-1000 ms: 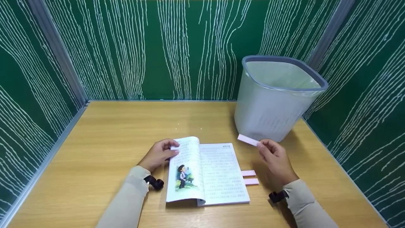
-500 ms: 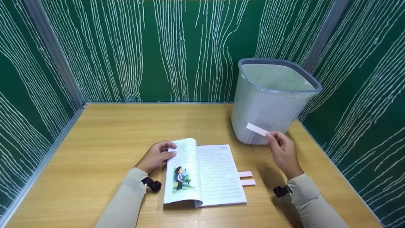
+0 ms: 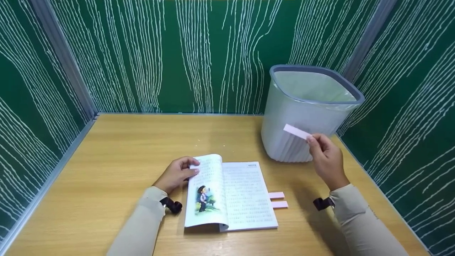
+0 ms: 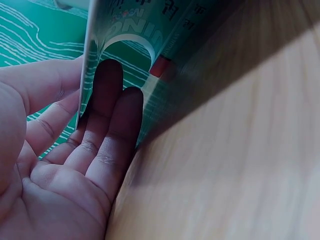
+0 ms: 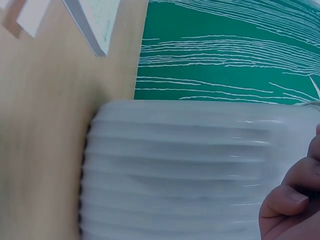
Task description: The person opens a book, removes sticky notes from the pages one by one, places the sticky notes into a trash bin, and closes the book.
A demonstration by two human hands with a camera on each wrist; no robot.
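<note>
One pink strip [image 3: 295, 131], aloft, right hand [image 3: 327, 158] pinching — left hand [image 3: 175, 174] gripping book [image 3: 247, 195]

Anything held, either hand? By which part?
Right hand: narrow pale pink strip, pinched at its right end in the head view. Left hand: open white paper book, gripped by the outer edge of its left side, near the top.

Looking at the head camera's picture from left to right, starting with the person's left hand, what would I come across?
Left hand at the page edge → open book → two pink paper tabs → pinched pink paper strip → right hand.
</note>
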